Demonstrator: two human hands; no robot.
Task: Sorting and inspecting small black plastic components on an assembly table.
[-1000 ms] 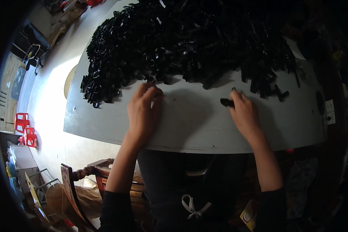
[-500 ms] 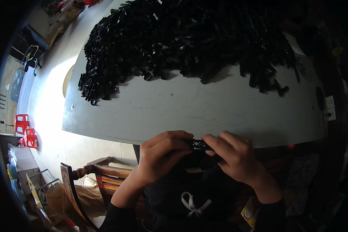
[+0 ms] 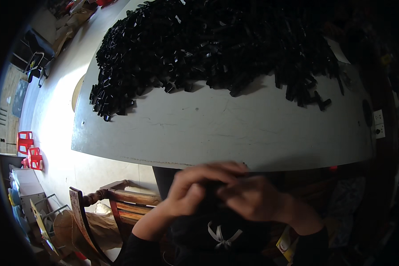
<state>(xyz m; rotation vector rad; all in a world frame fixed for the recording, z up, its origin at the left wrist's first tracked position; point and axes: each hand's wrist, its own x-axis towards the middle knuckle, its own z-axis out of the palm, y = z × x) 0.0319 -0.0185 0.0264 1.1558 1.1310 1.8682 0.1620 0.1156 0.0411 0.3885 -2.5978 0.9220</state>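
Where two hands overlap: I see left hand (image 3: 185, 188) and right hand (image 3: 255, 199) at the near edge of the table (image 3: 217, 133).
Fingers (image 3: 210, 172): curled, blurred; whether they pinch anything, I cannot tell.
Black parts (image 3: 195, 53): heaped across the table's far side.

Glare whitens the floor (image 3: 55, 117), the right edge is dark, the right grip (image 3: 253, 198) blurred.

2 hands (image 3: 255, 199), 1 heap of black pieces (image 3: 199, 53), 1 grey table (image 3: 208, 133), 2 red stools (image 3: 25, 142)
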